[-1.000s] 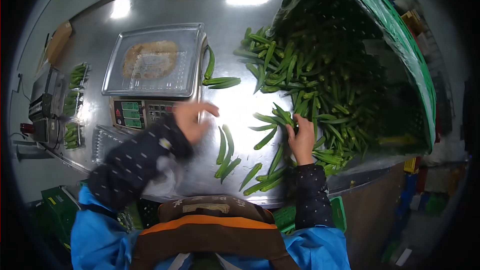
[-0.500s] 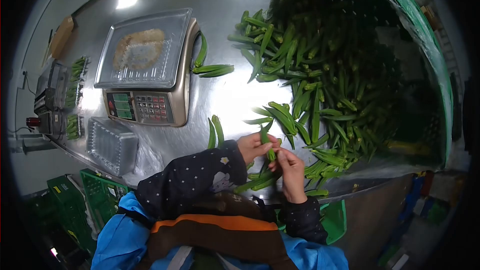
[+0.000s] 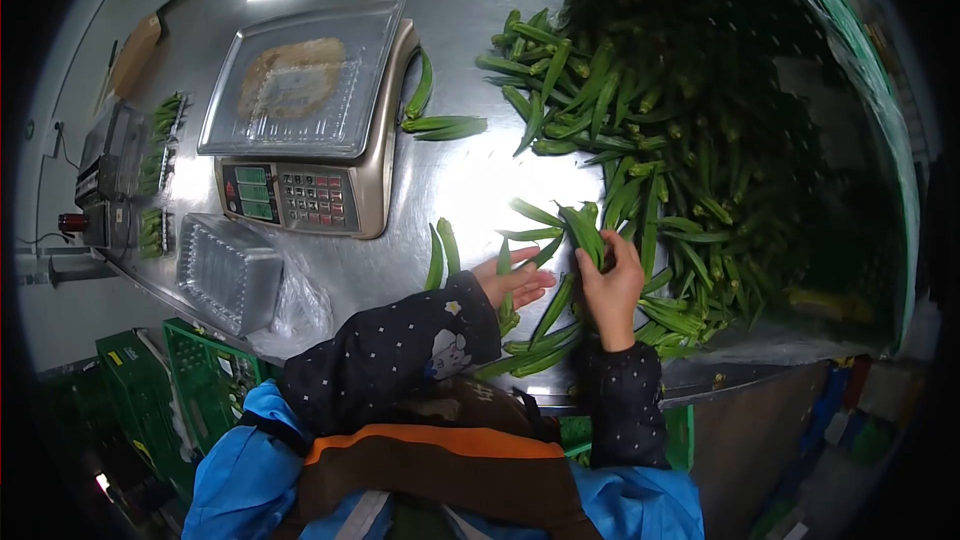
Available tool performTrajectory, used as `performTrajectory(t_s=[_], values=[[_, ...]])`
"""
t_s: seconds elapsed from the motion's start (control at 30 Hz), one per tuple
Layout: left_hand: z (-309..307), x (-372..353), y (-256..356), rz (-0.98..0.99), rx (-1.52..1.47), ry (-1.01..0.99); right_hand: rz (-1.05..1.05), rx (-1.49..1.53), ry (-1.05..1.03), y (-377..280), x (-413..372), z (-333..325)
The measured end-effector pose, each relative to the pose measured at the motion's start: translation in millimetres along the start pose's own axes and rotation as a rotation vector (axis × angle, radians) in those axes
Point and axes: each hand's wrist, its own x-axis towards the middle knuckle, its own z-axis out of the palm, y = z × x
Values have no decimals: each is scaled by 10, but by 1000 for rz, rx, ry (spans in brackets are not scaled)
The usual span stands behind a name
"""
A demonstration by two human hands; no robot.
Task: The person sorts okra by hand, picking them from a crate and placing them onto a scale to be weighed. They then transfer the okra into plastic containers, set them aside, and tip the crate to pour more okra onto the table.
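Note:
An okra pod (image 3: pixel 505 258) lies across the palm of my left hand (image 3: pixel 520 283), held there with the fingers stretched loosely to the right. My right hand (image 3: pixel 613 290) has its thumb and fingers closed on another okra pod (image 3: pixel 582 230) at the near edge of the pile. Loose okra pods (image 3: pixel 540 352) lie on the metal table just below and between my hands. The large okra heap (image 3: pixel 650 160) spreads to the right, spilling from a dark, plastic-lined crate (image 3: pixel 850 240).
A scale (image 3: pixel 315 202) stands at left with a clear plastic tray (image 3: pixel 375 70) on top. Several okra pods (image 3: pixel 445 127) lie beside it. An upturned clear container (image 3: pixel 230 275) and a plastic bag (image 3: pixel 302 300) sit near the front edge. Green crates (image 3: pixel 205 370) stand below.
My hands have moved apart: the right went up and right from beside the left to the pile and closed on okra. The left keeps its pod, with its fingers now opened out more.

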Motion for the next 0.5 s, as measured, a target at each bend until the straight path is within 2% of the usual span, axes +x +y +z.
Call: performTrajectory(t_s=[0.03, 0.07, 0.1, 0.13, 0.17, 0.2, 0.27, 0.33, 0.37, 0.4, 0.43, 0.5], values=[[0, 33, -43, -27, -25, -34, 130, 150, -2, -40, -69, -13], [-35, 90, -125, -29, -28, -37, 335, 446, 16, -117, -182, 10], [-87, 153, -229, -17, -52, -84, 341, 467, -32, -198, -311, -1], [-58, 145, -234, -4, -76, -132, 346, 489, -79, -279, -440, -12], [-96, 119, -167, -87, 96, -152, 308, 516, -120, -370, -575, 4], [-120, 88, -139, -90, 96, -155, 270, 544, -161, -433, -702, 18], [-182, 30, -105, -110, -31, -368, 148, 522, -172, -513, -821, 5], [-228, -73, -49, -135, -11, -325, 8, 437, -269, -581, -802, -60], [-237, -120, -14, -137, 16, -263, 9, 437, -268, -591, -778, -97], [-256, -154, 11, -138, 43, -204, 15, 449, -380, -586, -748, -144], [-293, -188, 20, -140, 25, -229, 22, 458, -492, -572, -727, -182], [-355, -275, 64, -145, 30, -261, 79, 480, -485, -529, -718, -207]])
